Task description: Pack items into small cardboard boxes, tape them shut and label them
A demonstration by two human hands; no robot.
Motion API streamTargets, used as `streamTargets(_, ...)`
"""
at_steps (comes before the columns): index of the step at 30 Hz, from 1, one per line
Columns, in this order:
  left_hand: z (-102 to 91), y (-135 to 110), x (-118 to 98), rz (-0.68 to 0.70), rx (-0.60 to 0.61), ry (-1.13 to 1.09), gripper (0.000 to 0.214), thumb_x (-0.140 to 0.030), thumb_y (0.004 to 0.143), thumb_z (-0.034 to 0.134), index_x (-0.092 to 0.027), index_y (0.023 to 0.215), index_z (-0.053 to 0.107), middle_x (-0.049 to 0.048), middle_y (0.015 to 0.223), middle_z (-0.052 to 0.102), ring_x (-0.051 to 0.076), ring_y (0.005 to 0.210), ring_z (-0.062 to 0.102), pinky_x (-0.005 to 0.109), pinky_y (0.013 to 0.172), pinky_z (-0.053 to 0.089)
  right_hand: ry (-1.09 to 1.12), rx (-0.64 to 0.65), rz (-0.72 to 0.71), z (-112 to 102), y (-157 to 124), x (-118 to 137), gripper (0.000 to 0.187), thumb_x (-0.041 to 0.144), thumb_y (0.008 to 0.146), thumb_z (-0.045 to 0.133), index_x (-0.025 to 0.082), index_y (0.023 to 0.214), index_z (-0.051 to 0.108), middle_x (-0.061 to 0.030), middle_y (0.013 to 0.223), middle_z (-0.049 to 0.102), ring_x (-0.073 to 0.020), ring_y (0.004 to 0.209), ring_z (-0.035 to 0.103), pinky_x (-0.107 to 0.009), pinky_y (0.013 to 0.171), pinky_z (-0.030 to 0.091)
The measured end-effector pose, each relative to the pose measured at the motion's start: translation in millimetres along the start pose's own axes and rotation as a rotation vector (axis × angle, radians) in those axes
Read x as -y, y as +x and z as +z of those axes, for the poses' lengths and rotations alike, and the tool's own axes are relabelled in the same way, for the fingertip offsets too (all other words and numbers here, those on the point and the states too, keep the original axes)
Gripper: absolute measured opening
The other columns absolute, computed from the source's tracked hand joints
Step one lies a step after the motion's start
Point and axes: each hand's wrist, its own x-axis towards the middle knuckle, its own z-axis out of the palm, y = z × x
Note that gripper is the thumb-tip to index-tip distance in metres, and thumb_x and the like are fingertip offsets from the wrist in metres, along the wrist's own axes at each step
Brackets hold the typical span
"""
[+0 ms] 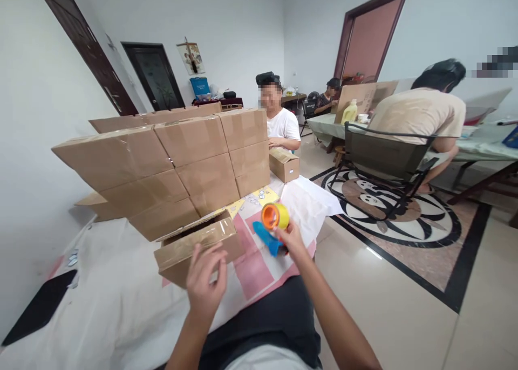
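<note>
A brown cardboard box point(198, 248) with a dark gap along its top stands on the cloth-covered table, glossy tape on its upper side. My left hand point(206, 275) is at the front of this box, fingers apart and holding nothing; whether the fingertips touch the cardboard I cannot tell. To the right of the box, my right hand point(289, 238) is closed on a tape dispenser point(265, 238), which has a blue body and a yellow roll with an orange core. Part of the dispenser is hidden behind the fingers.
Stacked cardboard boxes point(202, 170) form a wall across the table point(121, 283). Beyond it a person in a white shirt point(283, 124) has a hand by a small box point(284, 165). A black flat object point(40, 305) lies left. Another person sits in a chair point(384, 159) at right.
</note>
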Motion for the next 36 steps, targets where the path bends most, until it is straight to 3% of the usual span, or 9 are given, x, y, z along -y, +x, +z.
streamTargets(4,41.0,-5.4,-33.4,-0.123,0.257,-0.318,0.054,-0.049,0.096,0.055,-0.022,0.142,0.057,0.0148,0.147,0.060,0.030,0.140,0.055,0.048,0.118,0.043,0.101,0.144,0.020,30.4,-62.0,-4.4,0.058,0.057,0.075,0.078,0.023,0.118,0.064,-0.0089,0.107,0.075,-0.0282,0.093,0.071,-0.045,0.084,0.059)
streamTargets(9,60.6,-12.6,-29.4,-0.098,0.531,-0.561,0.048,-0.055,0.098,0.050,-0.023,0.128,0.070,0.0141,0.137,0.067,0.032,0.134,0.059,0.049,0.117,0.045,-0.267,0.100,-0.250,21.4,-86.4,7.1,0.036,0.056,0.088,0.065,0.022,0.095,0.072,-0.0082,0.095,0.071,-0.0277,0.093,0.062,-0.045,0.090,0.054)
streamTargets(12,80.3,-29.2,-16.6,-0.172,0.447,-0.604,0.057,-0.061,0.090,0.061,-0.019,0.129,0.069,0.0166,0.138,0.066,0.034,0.133,0.059,0.051,0.116,0.045,-0.287,0.028,-0.328,11.1,-87.8,1.2,0.046,0.059,0.098,0.048,0.021,0.093,0.074,-0.0085,0.088,0.070,-0.0247,0.083,0.062,-0.040,0.080,0.055)
streamTargets(14,99.0,-42.3,-8.7,-0.328,0.336,-0.615,0.066,-0.067,0.080,0.070,-0.018,0.125,0.070,0.0183,0.134,0.067,0.034,0.126,0.063,0.048,0.110,0.051,-0.251,-0.142,-0.380,9.3,-86.1,-11.3,0.051,0.062,0.099,0.044,0.021,0.103,0.075,-0.0098,0.091,0.071,-0.0250,0.084,0.064,-0.039,0.077,0.055)
streamTargets(17,118.3,-53.7,-0.8,-0.419,0.332,-0.663,0.062,-0.073,0.075,0.071,-0.017,0.099,0.078,0.0174,0.116,0.071,0.032,0.113,0.068,0.042,0.099,0.057,-0.249,-0.310,-0.488,12.0,-77.3,-28.2,0.050,0.064,0.097,0.048,0.023,0.105,0.076,-0.0115,0.096,0.073,-0.0270,0.088,0.066,-0.040,0.078,0.055)
streamTargets(24,90.8,-45.1,-17.7,-0.332,0.225,-0.673,0.053,-0.067,0.082,0.069,-0.016,0.065,0.072,0.0064,0.080,0.061,0.020,0.080,0.063,0.026,0.073,0.056,-0.325,-0.036,-0.659,13.2,-47.5,-26.3,0.055,0.047,0.105,0.032,0.021,0.066,0.062,-0.0057,0.067,0.061,-0.0207,0.069,0.057,-0.038,0.076,0.046)
streamTargets(27,86.7,-47.1,-21.5,-0.373,0.332,-0.708,0.054,-0.068,0.080,0.071,-0.016,0.063,0.070,0.0047,0.070,0.061,0.020,0.073,0.061,0.026,0.069,0.054,-0.210,-0.188,-0.549,13.8,-35.5,-23.5,0.056,0.055,0.103,0.036,0.021,0.065,0.059,-0.0050,0.068,0.061,-0.0200,0.070,0.056,-0.037,0.078,0.045)
streamTargets(31,93.5,-57.7,-14.7,-0.499,0.360,-0.740,0.060,-0.075,0.073,0.072,-0.015,0.067,0.073,0.0047,0.068,0.064,0.019,0.068,0.060,0.026,0.064,0.052,0.104,-0.538,-0.198,18.5,-22.0,-11.2,0.055,0.077,0.082,0.060,0.022,0.073,0.063,-0.0029,0.073,0.062,-0.0194,0.074,0.055,-0.032,0.073,0.046)
streamTargets(36,94.4,-63.0,-9.5,-0.476,0.347,-0.698,0.062,-0.075,0.075,0.070,-0.014,0.065,0.074,0.0056,0.067,0.064,0.019,0.068,0.059,0.026,0.064,0.050,0.350,-0.529,0.019,24.4,-28.2,1.7,0.062,0.080,0.071,0.068,0.020,0.084,0.066,-0.0032,0.081,0.068,-0.0208,0.076,0.062,-0.030,0.066,0.049)
